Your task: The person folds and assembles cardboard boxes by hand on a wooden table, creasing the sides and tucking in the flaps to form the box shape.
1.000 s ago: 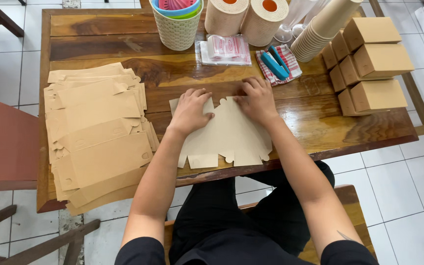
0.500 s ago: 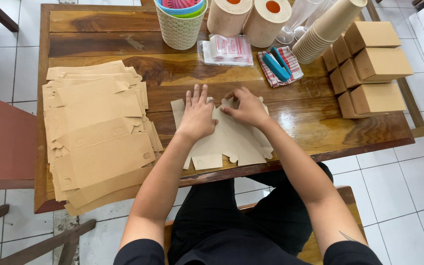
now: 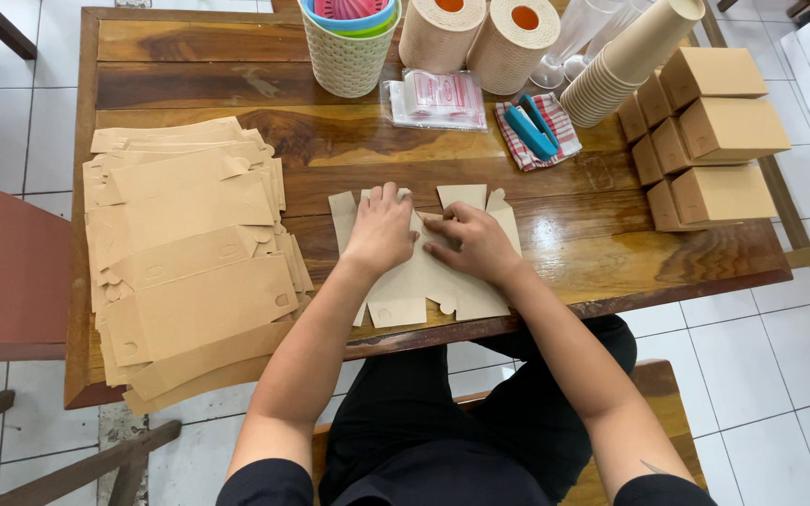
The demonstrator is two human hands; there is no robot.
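Observation:
A flat kraft-brown cardboard box blank [image 3: 424, 281] lies on the wooden table [image 3: 555, 225] at its near edge. My left hand [image 3: 382, 230] presses flat on the blank's upper left part, fingers together. Close beside it, my right hand [image 3: 469, 242] rests on the blank's middle, fingertips pinching at a fold or crease. The blank's tabs stick out past both hands at the top and bottom. Neither hand lifts the blank off the table.
A thick pile of flat box blanks [image 3: 185, 262] lies at the left. Folded brown boxes [image 3: 710, 141] stand stacked at the right. At the back are a woven basket [image 3: 349, 52], two tape rolls [image 3: 480, 37], stacked paper cups [image 3: 625, 61], a blue tool on a checked cloth [image 3: 536, 131] and a clear packet [image 3: 438, 98].
Both hands have drawn together toward the blank's middle. The right hand came from the upper right edge leftward and down; the left hand shifted right.

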